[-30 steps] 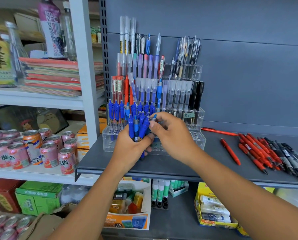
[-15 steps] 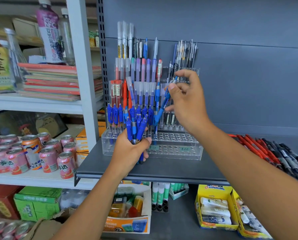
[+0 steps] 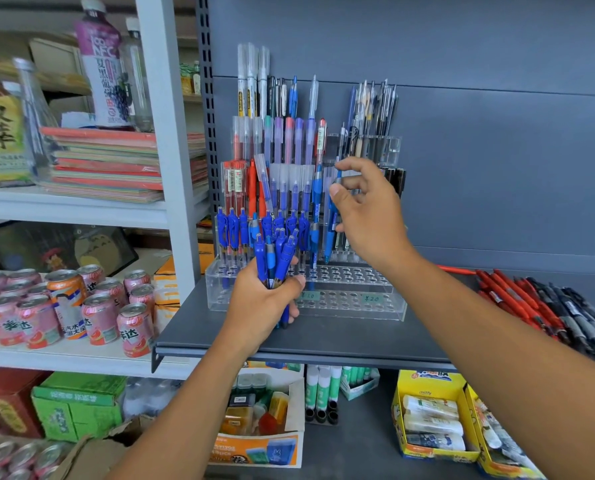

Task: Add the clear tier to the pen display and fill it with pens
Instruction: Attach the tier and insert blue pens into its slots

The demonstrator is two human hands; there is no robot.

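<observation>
- The left hand [image 3: 261, 299] is held low in front of the display, its fingers and thumb curled round a bundle of blue pens [image 3: 276, 258]; the pens are held upright, clips at the top, and their tips stick out below the hand.
- The right hand [image 3: 368, 216] is raised to the right of the bundle. A single blue pen [image 3: 331, 233] is pinched near its top between the thumb and the bent forefinger, and the other fingers are loosely curled behind it.
- This single pen is held nearly upright, its tip lowered to the back row of holes in the clear tier [image 3: 354, 303]; whether the tip is seated in a hole cannot be told.
- The clear tier is set at the foot of the pen display [image 3: 289, 150], touching its front, and stands on the grey shelf [image 3: 358, 341]. It is stepped, with rows of round holes on top and two small price labels [image 3: 372, 298] on its front face.
- A row of standing blue pens [image 3: 233, 230] is seen along the back of the tier, on its left part, just behind the bundle.
- Loose red pens [image 3: 507, 296] and black pens [image 3: 573, 313] are laid flat on the shelf, well to the right of the tier.
- Pink drink cans [image 3: 98, 313] are stacked on the white shelf at the left.
</observation>
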